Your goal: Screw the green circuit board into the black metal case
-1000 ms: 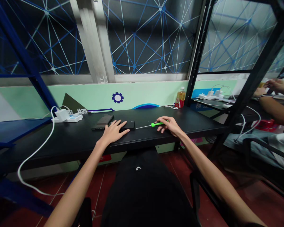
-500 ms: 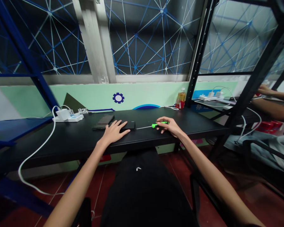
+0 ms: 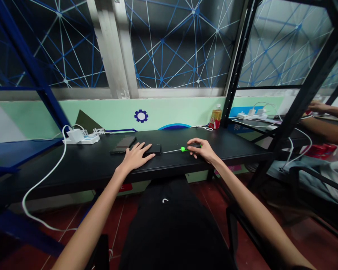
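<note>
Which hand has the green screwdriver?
The right hand, fingers curled over the green screwdriver; the left hand lies flat, touching a black device.

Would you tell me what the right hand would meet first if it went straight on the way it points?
Probably the black device: the right hand and its green screwdriver aim at it, though depth is unclear.

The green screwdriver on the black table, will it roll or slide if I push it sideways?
It probably rolls: the screwdriver looks slim and round, lying flat on the smooth table. It likely feels light and stiff, given its thin metal shaft. The right hand covering its handle should hold it steady.
</note>
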Motion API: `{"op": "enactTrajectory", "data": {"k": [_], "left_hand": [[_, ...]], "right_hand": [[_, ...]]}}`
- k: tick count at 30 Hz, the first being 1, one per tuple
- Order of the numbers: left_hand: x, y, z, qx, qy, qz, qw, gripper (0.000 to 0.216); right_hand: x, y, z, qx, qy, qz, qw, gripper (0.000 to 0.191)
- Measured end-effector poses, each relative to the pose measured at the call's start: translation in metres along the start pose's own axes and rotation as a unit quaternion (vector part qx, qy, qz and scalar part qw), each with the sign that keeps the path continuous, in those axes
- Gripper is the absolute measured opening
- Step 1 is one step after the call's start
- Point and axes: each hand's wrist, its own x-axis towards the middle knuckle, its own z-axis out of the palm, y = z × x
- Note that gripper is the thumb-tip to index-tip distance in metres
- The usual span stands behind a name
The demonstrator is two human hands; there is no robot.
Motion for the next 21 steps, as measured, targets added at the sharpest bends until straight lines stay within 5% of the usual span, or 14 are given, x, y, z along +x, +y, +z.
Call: {"op": "enactTrajectory", "data": {"k": [11, 21], "left_hand": [[0.0001, -0.0007, 0.0010, -0.001, 0.000, -0.002, 1.000, 0.072], [0.0002, -0.0008, 0.0009, 0.000, -0.005, -0.007, 1.000, 0.072]], "right_hand": [[-0.0009, -0.0042, 0.0012, 0.010, 0.024, 0.018, 1.000, 0.057], [-0.0004, -0.0040, 0.0021, 0.026, 0.024, 0.061, 0.998, 0.049]]}}
